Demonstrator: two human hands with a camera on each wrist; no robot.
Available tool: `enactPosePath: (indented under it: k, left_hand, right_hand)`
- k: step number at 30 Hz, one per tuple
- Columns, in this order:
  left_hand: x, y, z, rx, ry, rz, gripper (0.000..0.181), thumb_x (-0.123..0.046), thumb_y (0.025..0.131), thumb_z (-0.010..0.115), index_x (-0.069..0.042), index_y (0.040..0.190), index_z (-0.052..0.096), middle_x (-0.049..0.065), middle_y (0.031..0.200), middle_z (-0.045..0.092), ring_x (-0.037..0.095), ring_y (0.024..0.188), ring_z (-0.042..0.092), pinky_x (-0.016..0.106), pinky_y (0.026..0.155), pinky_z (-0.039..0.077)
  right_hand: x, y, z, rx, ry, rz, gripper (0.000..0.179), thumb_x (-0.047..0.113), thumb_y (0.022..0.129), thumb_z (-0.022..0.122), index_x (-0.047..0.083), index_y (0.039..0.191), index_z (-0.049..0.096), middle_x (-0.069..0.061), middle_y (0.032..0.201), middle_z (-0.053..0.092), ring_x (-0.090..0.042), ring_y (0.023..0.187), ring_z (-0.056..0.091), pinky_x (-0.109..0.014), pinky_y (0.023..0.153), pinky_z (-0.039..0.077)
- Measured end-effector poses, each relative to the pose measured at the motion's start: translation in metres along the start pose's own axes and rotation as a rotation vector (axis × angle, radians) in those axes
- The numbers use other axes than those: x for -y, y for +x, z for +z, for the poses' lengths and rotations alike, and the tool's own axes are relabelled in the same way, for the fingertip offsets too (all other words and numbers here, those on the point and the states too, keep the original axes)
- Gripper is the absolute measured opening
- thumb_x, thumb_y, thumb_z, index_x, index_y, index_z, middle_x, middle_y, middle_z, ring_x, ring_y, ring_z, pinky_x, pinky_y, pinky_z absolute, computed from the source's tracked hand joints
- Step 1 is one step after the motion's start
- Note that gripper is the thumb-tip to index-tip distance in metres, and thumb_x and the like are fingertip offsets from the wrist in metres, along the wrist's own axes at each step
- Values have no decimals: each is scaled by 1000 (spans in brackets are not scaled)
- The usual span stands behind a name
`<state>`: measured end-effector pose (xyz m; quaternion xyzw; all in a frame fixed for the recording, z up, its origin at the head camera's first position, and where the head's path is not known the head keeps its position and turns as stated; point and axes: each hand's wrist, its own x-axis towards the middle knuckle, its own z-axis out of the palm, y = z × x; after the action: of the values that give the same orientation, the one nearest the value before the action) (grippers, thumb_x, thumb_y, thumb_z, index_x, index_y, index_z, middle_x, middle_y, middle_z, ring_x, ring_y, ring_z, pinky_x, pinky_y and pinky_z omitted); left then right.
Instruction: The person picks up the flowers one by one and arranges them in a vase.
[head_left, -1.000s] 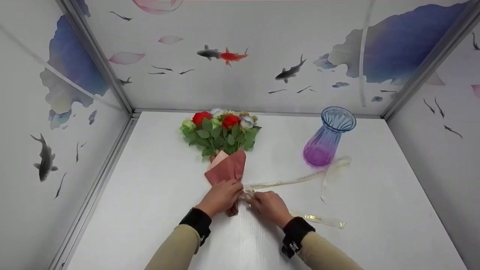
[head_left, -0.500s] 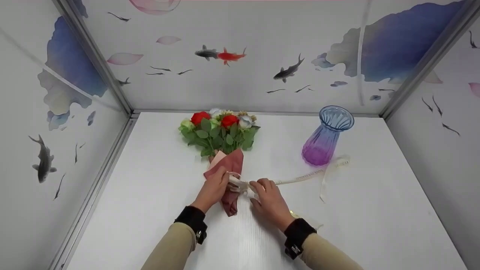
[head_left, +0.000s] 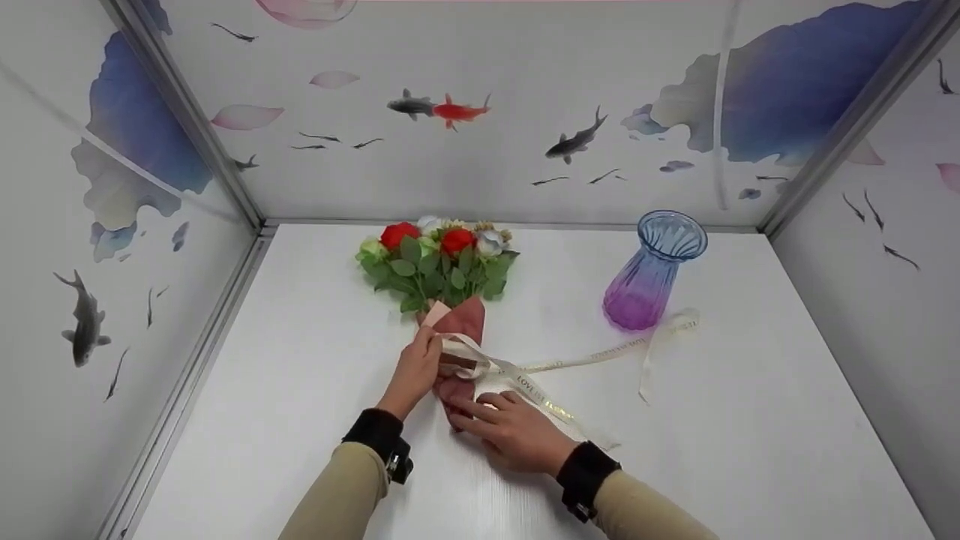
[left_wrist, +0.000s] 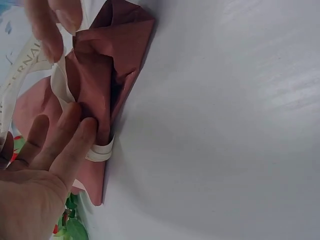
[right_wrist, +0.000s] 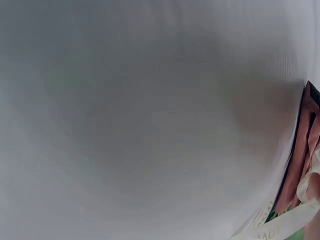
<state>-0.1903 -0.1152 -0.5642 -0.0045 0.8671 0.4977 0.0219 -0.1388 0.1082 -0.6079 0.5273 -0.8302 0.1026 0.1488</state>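
A bouquet of artificial-looking flowers [head_left: 435, 262] lies on the table, its stems wrapped in dusky red paper [head_left: 466, 319]. Cream ribbon with gold lettering [head_left: 540, 394] loops around the wrap and trails to the right. My left hand [head_left: 415, 369] holds a ribbon loop at the wrap's left side; the left wrist view shows its fingers [left_wrist: 72, 135] against the paper and ribbon. My right hand [head_left: 514, 431] has its fingers extended over the lower end of the wrap. Its fingertips [left_wrist: 52, 47] meet the ribbon there. In the right wrist view, wrap [right_wrist: 300, 160] and ribbon appear only at the edge.
A blue-to-purple glass vase [head_left: 649, 277] stands at the back right. Beside its base a ribbon tail [head_left: 675, 326] curls on the white table [head_left: 780, 420]. Walls printed with fish [head_left: 577, 142] enclose the table's back and sides.
My left hand has moved slightly up and left, drawing out a ribbon loop. The right hand has let the ribbon tail fall to the right and moved down to the wrap's lower end.
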Motion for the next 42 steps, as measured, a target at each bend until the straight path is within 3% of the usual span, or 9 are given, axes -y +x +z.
enactPosePath:
  k: [4,11,15,18,22,25,30,35,42]
  left_hand:
    - [1,1,-1,16,-9,-46,21,-24,111,36,-10,98,46,15,98,58,28,95,57,38,79,46]
    - [2,0,-3,46,-61,-68,23,-25,111,36,-10,99,47,5,85,46,26,88,56,34,73,45]
    - [2,1,-7,47,-123,-93,23,-27,111,37,-10,101,50,4,82,43,27,84,59,37,71,54]
    - [1,2,-13,14,-198,-112,24,-27,111,38,-9,103,51,9,83,50,29,82,67,41,72,59]
    - [-1,3,-25,-62,-378,-127,24,-26,110,38,-7,103,51,27,92,62,34,76,74,45,69,61]
    - [-3,3,-37,-138,-503,-123,26,-26,110,39,-4,101,49,32,94,63,36,74,74,46,67,61]
    - [-7,1,-61,-268,-666,-107,29,-29,111,39,-4,98,43,22,99,56,43,79,72,45,68,61]
    - [-7,-3,-82,-385,-837,-99,31,-32,111,39,-4,100,42,20,112,52,36,78,74,44,72,62]
    - [-1,-5,-111,-599,-1124,-104,25,-24,109,44,-1,102,49,20,98,58,36,76,75,43,73,62]
  right_hand:
    - [3,0,7,58,-25,12,58,29,95,70,22,150,53,-1,160,44,-18,115,60,-37,87,50]
    - [6,2,8,82,45,63,55,26,99,67,15,151,51,-9,155,49,-25,135,54,-39,104,50]
    - [8,3,9,87,76,109,46,21,102,64,15,147,56,-12,151,53,-28,134,56,-38,98,54]
    - [10,4,8,111,85,137,44,20,104,61,15,147,56,-12,153,52,-28,133,57,-37,92,57]
    - [11,4,7,130,119,155,43,18,105,58,13,148,55,-13,155,49,-29,135,55,-38,91,57]
    - [11,4,6,143,149,165,43,18,106,57,13,149,54,-13,156,48,-29,137,53,-38,93,57]
    - [12,5,4,196,188,192,46,18,107,55,15,152,50,-12,157,46,-28,139,51,-40,94,57]
    - [13,4,4,230,207,216,47,18,107,55,16,153,49,-12,158,44,-29,142,49,-41,96,56]
    - [13,3,3,206,220,201,46,18,107,55,14,153,49,-12,160,42,-30,141,49,-40,95,56]
